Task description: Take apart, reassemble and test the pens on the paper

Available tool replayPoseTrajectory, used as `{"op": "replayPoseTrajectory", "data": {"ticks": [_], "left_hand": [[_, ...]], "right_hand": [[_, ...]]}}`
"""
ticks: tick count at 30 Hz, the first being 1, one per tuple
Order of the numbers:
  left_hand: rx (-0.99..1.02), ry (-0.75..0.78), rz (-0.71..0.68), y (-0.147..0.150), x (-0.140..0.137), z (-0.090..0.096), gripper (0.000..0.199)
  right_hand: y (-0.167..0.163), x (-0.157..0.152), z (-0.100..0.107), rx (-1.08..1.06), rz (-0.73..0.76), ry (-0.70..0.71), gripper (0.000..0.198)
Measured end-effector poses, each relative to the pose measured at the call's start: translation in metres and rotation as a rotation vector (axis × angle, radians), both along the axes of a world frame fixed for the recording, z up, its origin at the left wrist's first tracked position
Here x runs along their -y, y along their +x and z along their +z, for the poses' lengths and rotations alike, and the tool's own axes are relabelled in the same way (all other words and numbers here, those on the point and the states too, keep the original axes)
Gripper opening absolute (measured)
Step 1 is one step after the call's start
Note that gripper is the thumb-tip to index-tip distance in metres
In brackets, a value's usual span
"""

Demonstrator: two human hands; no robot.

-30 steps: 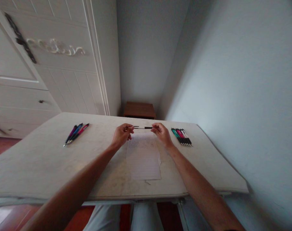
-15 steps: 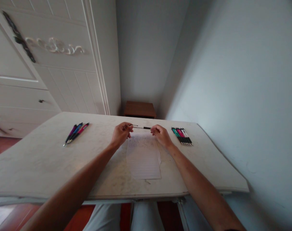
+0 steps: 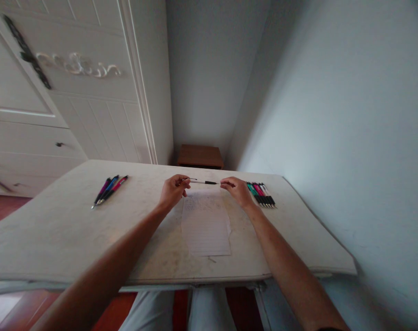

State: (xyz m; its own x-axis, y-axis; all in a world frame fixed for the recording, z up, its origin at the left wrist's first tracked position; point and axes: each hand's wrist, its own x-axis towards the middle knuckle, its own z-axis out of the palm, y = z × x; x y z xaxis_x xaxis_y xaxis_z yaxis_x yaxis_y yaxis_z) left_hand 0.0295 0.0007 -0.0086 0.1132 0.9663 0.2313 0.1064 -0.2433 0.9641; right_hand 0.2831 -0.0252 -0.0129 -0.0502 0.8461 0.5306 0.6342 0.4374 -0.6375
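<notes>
My left hand [image 3: 174, 189] pinches a white click pen [image 3: 198, 181] by its clip end, level above the paper. The pen's dark grip and narrow tip point right, toward my right hand [image 3: 235, 189]. That hand's fingers are bent together just past the tip, with a small gap between; whether they hold something small cannot be made out. Below lies a lined sheet of paper [image 3: 207, 234] with handwriting on its upper part. Just beyond my right hand is a neat row of pens [image 3: 262, 195] in green, pink and white with black grips.
Three pens [image 3: 109, 191], purple, blue and pink, lie loosely together on the left of the white table [image 3: 57, 239]. A white cabinet [image 3: 108, 115] stands at the left, a wall at the right. Behind the table is a brown wooden stand [image 3: 200, 155].
My right hand has drawn away to the right from the pen, baring its dark grip and tip. My left hand and the pen have stayed nearly still.
</notes>
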Motion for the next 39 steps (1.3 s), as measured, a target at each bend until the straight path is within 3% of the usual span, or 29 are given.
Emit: {"op": "replayPoseTrajectory", "data": {"ticks": [9, 19, 31, 39], "left_hand": [[-0.096, 0.047, 0.067, 0.0, -0.002, -0.002, 0.023], [-0.114, 0.101, 0.07, -0.001, -0.003, -0.004, 0.023], [-0.064, 0.108, 0.06, 0.0, -0.002, -0.003, 0.026], [0.008, 0.07, 0.034, 0.001, -0.001, 0.001, 0.033]], "right_hand": [[0.014, -0.002, -0.006, 0.323, -0.039, -0.106, 0.03], [0.019, 0.002, 0.002, 0.468, -0.152, -0.086, 0.015], [0.018, -0.003, -0.009, 0.33, -0.107, -0.127, 0.015], [0.01, -0.002, -0.004, 0.035, -0.129, 0.006, 0.025]]}}
